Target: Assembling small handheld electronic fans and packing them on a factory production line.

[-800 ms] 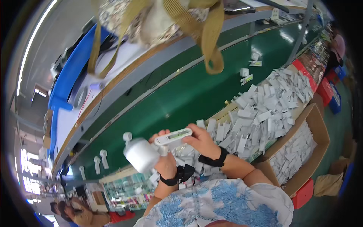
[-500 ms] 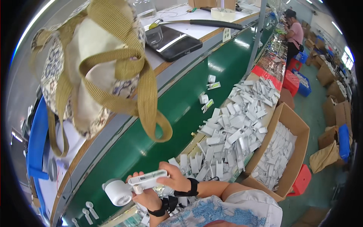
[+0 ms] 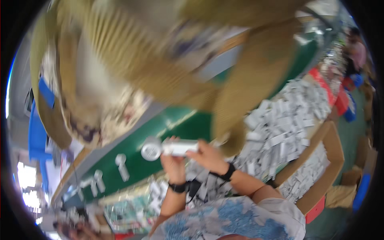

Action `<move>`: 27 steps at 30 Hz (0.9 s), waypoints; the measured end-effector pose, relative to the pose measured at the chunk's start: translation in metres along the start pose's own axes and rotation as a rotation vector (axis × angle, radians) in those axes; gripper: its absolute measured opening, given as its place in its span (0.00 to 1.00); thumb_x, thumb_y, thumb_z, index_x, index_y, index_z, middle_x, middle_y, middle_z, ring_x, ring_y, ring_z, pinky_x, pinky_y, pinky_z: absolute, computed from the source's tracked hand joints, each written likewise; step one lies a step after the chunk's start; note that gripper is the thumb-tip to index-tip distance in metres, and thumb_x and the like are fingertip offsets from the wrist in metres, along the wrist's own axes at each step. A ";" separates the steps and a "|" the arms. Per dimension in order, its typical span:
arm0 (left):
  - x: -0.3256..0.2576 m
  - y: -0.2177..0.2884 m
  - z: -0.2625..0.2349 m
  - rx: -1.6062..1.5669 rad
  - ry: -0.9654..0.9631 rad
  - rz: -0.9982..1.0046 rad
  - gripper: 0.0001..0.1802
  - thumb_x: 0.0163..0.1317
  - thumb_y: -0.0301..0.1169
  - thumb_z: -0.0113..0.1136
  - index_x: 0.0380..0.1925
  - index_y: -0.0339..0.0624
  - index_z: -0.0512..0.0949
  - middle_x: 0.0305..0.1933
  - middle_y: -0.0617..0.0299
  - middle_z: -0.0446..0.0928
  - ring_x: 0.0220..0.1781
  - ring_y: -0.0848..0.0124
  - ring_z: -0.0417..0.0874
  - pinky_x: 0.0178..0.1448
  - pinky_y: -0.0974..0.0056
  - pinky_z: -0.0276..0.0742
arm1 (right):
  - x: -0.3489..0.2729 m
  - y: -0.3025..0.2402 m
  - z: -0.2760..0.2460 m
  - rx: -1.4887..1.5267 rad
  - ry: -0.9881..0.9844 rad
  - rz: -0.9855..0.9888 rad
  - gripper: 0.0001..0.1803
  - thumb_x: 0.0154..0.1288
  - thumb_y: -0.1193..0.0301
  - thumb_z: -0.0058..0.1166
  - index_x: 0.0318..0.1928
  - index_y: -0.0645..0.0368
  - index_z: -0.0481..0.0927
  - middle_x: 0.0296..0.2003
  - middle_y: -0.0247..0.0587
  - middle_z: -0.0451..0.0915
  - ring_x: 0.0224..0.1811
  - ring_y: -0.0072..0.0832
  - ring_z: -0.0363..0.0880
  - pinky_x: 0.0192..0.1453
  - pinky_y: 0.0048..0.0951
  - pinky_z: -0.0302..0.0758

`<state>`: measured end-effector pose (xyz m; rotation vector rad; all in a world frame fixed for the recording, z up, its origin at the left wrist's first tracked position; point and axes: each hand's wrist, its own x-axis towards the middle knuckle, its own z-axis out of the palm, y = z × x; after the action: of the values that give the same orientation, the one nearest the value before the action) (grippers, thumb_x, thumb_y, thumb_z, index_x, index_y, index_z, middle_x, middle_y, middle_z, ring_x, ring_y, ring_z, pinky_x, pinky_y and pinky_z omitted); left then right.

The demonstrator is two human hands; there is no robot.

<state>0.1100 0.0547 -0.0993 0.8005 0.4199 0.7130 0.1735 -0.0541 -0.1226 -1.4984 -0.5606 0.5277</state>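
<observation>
A white handheld fan (image 3: 179, 148) is held sideways over the green conveyor belt (image 3: 188, 126), its round head to the left. My left hand (image 3: 173, 167) grips it from below, close to where the head meets the handle. At the handle's right end, my right hand (image 3: 209, 157) closes its fingers and thumb around it. Motion blur hides the fan's finer details. Further left on the belt lie more white fans (image 3: 122, 167). Just right of my hands spreads a large heap of white plastic parts (image 3: 276, 128).
A patterned bag with broad tan straps (image 3: 160, 60) hangs close in front and covers much of the upper left. Right of the heap stands an open cardboard box (image 3: 335, 154) filled with white parts. A person in pink (image 3: 357, 54) is at the far right.
The view has swung, and the bag looms larger and further right. My hands and the fan sit higher over the belt. The fan's handle, tilted before, is now nearly level. Both hands keep their hold.
</observation>
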 end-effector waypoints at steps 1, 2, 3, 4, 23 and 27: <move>-0.003 0.000 0.005 -0.012 0.004 0.006 0.23 0.59 0.36 0.55 0.50 0.34 0.65 0.52 0.52 0.69 0.54 0.60 0.71 0.59 0.58 0.67 | -0.002 -0.038 -0.009 -0.051 0.064 -0.079 0.17 0.56 0.62 0.58 0.34 0.63 0.72 0.21 0.35 0.72 0.23 0.21 0.69 0.25 0.25 0.66; -0.003 -0.001 0.008 -0.128 0.025 -0.083 0.22 0.59 0.36 0.55 0.50 0.35 0.66 0.51 0.53 0.70 0.54 0.61 0.71 0.59 0.58 0.67 | -0.004 -0.042 -0.013 -0.171 0.129 -0.188 0.17 0.53 0.62 0.59 0.31 0.63 0.73 0.20 0.38 0.71 0.21 0.24 0.70 0.24 0.26 0.66; -0.006 0.001 0.011 -0.116 0.016 -0.105 0.21 0.60 0.36 0.55 0.49 0.36 0.67 0.51 0.55 0.70 0.54 0.62 0.72 0.59 0.59 0.68 | -0.005 -0.043 -0.013 -0.287 0.198 -0.299 0.17 0.50 0.61 0.61 0.28 0.63 0.73 0.18 0.41 0.71 0.19 0.28 0.71 0.22 0.26 0.65; -0.008 0.002 0.010 -0.175 0.031 -0.147 0.21 0.61 0.37 0.54 0.50 0.37 0.67 0.51 0.55 0.70 0.54 0.63 0.72 0.58 0.59 0.68 | -0.003 -0.039 -0.013 -0.275 0.198 -0.362 0.16 0.49 0.62 0.61 0.26 0.62 0.72 0.17 0.42 0.70 0.18 0.29 0.71 0.21 0.27 0.64; 0.178 -0.036 -0.304 1.931 -0.019 0.050 0.10 0.57 0.34 0.52 0.37 0.44 0.76 0.33 0.60 0.76 0.31 0.69 0.75 0.34 0.67 0.69 | 0.106 0.076 -0.174 -1.313 0.223 0.436 0.24 0.50 0.55 0.56 0.49 0.46 0.73 0.48 0.47 0.67 0.46 0.47 0.72 0.47 0.42 0.73; 0.198 -0.031 -0.412 2.724 -0.530 0.593 0.11 0.57 0.32 0.44 0.38 0.47 0.74 0.35 0.52 0.76 0.39 0.58 0.77 0.43 0.56 0.73 | 0.136 0.133 -0.224 -1.189 0.364 0.665 0.21 0.55 0.60 0.50 0.51 0.47 0.72 0.53 0.49 0.66 0.48 0.48 0.73 0.50 0.41 0.73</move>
<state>0.0184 0.3876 -0.4000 3.6489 0.4453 -0.1290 0.4244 -0.1376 -0.2520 -2.8857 -0.0077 0.3957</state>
